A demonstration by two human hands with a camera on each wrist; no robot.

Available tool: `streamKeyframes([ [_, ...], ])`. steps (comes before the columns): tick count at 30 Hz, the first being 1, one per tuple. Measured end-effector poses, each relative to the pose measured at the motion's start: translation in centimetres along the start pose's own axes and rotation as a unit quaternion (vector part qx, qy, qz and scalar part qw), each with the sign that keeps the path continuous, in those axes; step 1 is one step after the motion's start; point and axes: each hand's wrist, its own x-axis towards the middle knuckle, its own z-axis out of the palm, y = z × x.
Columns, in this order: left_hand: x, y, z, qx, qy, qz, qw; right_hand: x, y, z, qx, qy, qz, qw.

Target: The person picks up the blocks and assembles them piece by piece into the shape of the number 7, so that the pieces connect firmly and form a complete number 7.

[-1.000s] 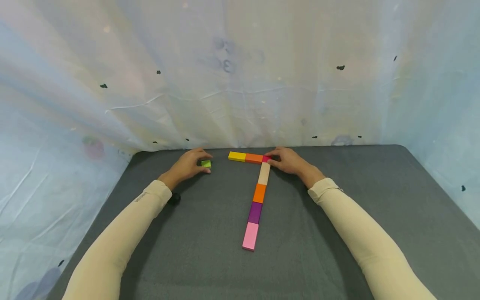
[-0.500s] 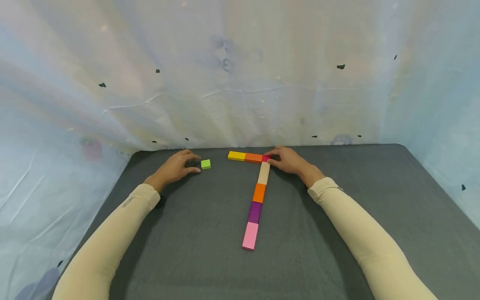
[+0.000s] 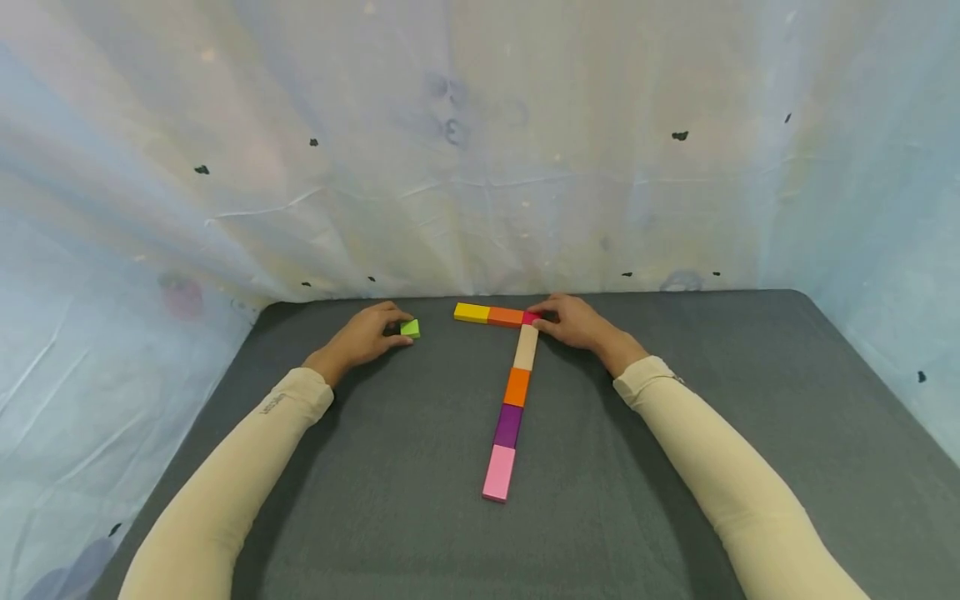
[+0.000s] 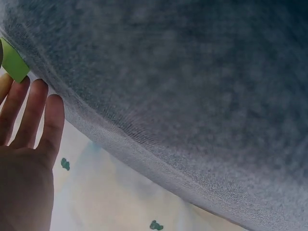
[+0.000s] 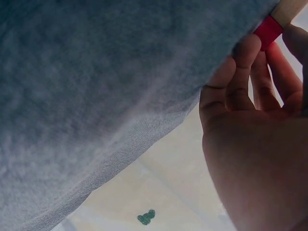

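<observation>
At the table's far left, my left hand (image 3: 360, 335) has its thumb and index finger at opposite sides of a small lime-green block (image 3: 410, 329), pinching it. The left wrist view shows that green block (image 4: 14, 62) by the fingertips; the thumb is mostly cut off. My right hand (image 3: 573, 322) pinches a small red block (image 3: 530, 318) at the corner of a row of blocks, partly covering it. From that corner an orange block (image 3: 506, 317) and a yellow block (image 3: 472, 312) run left. In the right wrist view, the red block (image 5: 268, 32) touches a wood-coloured block (image 5: 289, 10).
Toward the front, from the red corner, run a beige block (image 3: 526, 347), an orange block (image 3: 517, 387), a purple block (image 3: 507, 426) and a pink block (image 3: 498, 472), end to end. A dark grey cloth (image 3: 390, 500) covers the table. A pale patterned curtain (image 3: 480, 208) hangs behind.
My left hand drew back left off the green block, leaving it on the table, then came back right around it. The right hand stayed at the red block.
</observation>
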Motion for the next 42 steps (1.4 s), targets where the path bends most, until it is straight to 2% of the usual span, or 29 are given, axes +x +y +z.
streamKeyframes([
  [17,0.14,-0.31,0.05,-0.005,-0.005,-0.005,1.0,0.26,0.07,-0.18,-0.008,-0.002,0.006,0.9999],
  [31,0.17,0.16,-0.04,-0.016,-0.004,-0.01,0.9998,0.35,0.41,-0.15,-0.006,-0.007,0.009,0.9999],
  [36,0.23,-0.06,0.02,-0.02,0.006,-0.002,0.9998,0.4,0.47,-0.18,-0.005,-0.008,0.009,0.9999],
  [42,0.04,-0.51,0.05,-0.029,0.035,-0.003,0.999,0.49,0.54,-0.11,-0.006,-0.011,0.012,0.9999],
])
